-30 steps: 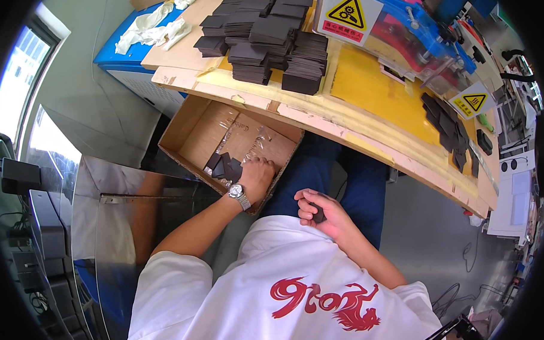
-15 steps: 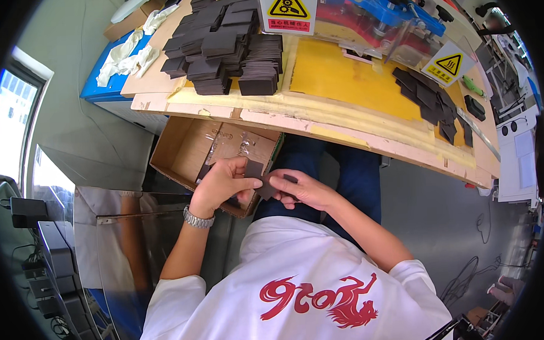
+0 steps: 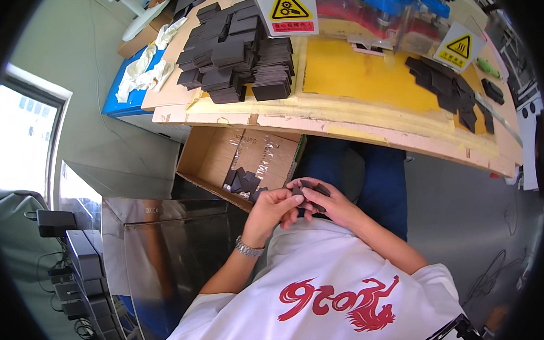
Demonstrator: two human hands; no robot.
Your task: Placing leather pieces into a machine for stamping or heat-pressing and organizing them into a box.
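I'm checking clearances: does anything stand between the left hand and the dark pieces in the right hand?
Nothing visible: the left hand has its thumb right at the dark pieces held in the right hand.

Wearer's clothing: white short-sleeved T-shirt (image 3: 247, 312), loose cut, soft folds at the waist. Front print (image 3: 336, 304) in red — brush-like curved strokes, running into a horse-like figure with flowing mane. Trousers (image 3: 382, 193) dark navy, plain. Left wrist: silver-coloured metal watch band (image 3: 249, 248), linked — dial turned out of sight. Left hand (image 3: 273, 209) and right hand (image 3: 330, 205) bare.
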